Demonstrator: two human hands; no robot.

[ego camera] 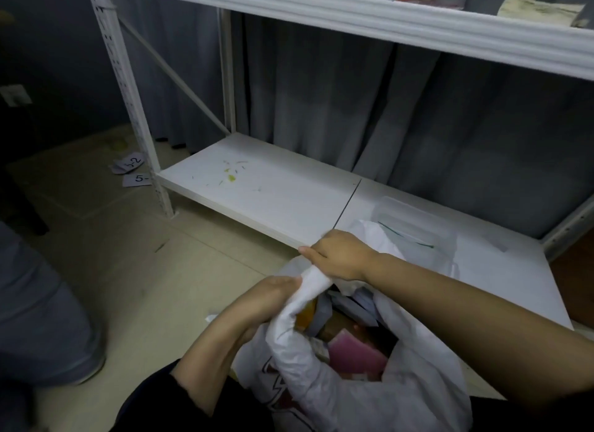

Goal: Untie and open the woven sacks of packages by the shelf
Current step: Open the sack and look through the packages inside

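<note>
We are curling the fingers of our right hand [340, 254] around the rolled rim of the white woven plastic sack [363, 396] just right of the frame's centre, knuckles up and the thumb pointing left along the fabric. Just below and to the left, our left hand [270, 298] is gripping the same twisted stretch of rim, its fingers wrapped into the cloth so that their tips are hidden from us. Between the two hands the rim is bunching into a thick white roll. The sack is standing in the lower centre and lower right of the frame, its mouth gaping open, and we are seeing packages inside: a flat pink parcel [356, 356], something yellow-orange [305, 316] near the rim, and grey and white wrapped pieces deeper in, too jumbled to tell apart. The sack's far edge is leaning against the front of the white metal shelf unit's low board [273, 190], which is running from centre left to the right edge. On that board, beyond the sack, a clear plastic box [414, 222] is sitting. Grey curtains [418, 116] are hanging behind the shelf. At left on the pale floor, paper labels with handwritten numbers [133, 171] are lying beside the shelf's upright.
</note>
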